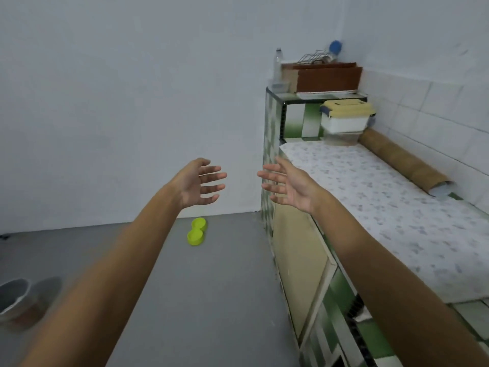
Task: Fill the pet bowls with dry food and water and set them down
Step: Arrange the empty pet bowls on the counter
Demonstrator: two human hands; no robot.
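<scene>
hands were both out in front, empty. left hand (197, 182) was spread wide with fingers apart, palm turned inward, gripping nothing. right hand (287, 185) was the same, fingers splayed, nothing in it. they faced each other in mid-air, well above the floor (211, 300).

green double pet bowl (197, 231) sat on the grey floor by the far wall, near the corner of the tiled counter (397, 207). it looked upside down, though that was hard to confirm. no food or water showed in it.

on the counter's far end stood a lidded plastic container (346, 116) with a yellowish lid, and a clear bottle (277, 66) stood on the shelf above; contents of either were not readable. a rolled mat (402, 161) lay along the tiled wall. a grey pot (13, 298) sat blurred at the lower left edge.

judged step: very start, nothing picked up, bowl not yet filled. next move likely called for walking forward, bending low and grasping the bowl off the floor, then finding food, probably the container.
</scene>
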